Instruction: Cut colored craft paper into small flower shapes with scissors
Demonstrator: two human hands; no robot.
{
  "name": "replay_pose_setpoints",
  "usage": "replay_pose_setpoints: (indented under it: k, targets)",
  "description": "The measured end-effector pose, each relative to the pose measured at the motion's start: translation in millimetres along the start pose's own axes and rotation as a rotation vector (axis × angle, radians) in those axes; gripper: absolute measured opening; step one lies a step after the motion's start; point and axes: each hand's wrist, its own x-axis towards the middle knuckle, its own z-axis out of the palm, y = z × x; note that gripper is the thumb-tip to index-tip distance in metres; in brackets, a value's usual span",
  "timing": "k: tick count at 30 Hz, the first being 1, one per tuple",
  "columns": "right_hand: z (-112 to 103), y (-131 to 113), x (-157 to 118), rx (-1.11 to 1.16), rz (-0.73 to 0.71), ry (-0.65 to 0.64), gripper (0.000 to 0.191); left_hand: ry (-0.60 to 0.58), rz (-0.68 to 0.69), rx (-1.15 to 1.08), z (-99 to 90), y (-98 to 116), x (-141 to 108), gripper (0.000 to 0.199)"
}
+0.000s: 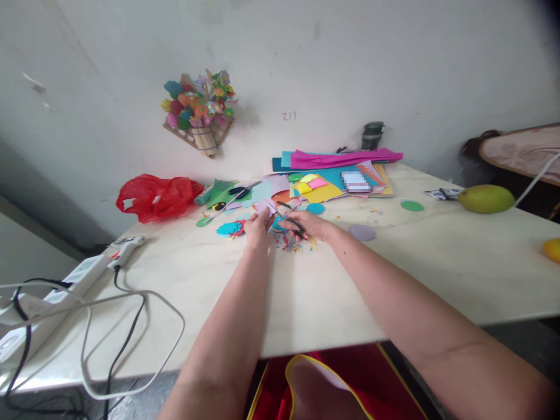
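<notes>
Head view: both arms stretched forward over the pale table (394,274).
Lilac paper piece (265,206): held up just above the table, beyond the middle of it, near the coloured sheets.
Left hand (258,226): fingers pinched on the near edge of the lilac paper piece.
Right hand (306,224): fingers closed through the handles of the small scissors (289,219), blades pointed toward the paper.
Paper scraps (295,244): scattered on the table directly under the hands.
Blue scalloped cutout (228,228): flat, just left of the left hand.
Purple circle (362,232): flat, right of the right hand.
Stack of coloured sheets (336,175): behind the hands, near the wall.
Red plastic bag (155,197): far left corner.
Glue gun (122,249): left edge, cable trailing off.
</notes>
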Motion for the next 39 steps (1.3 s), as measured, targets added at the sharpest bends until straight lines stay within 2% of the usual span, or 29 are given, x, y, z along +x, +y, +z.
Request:
replay_pose_setpoints:
  k: [11, 30, 39]
  targets:
    - [-0.1, 7.2, 5.1, 0.034, -0.038, 0.006, 0.026, 0.006, -0.002, -0.001, 0.3, -0.5, 0.4, 0.017]
    - [3.4, 1.6, 1.7, 0.07, 0.0, 0.037, 0.026, 0.012, -0.012, -0.039, 0.1, 1.4, -1.2, 0.014]
    - [-1.4, 13.2, 9.4, 0.054, -0.032, 0.035, 0.029, 0.015, -0.031, -0.062, 0.7, 0.9, 0.0, 0.015]
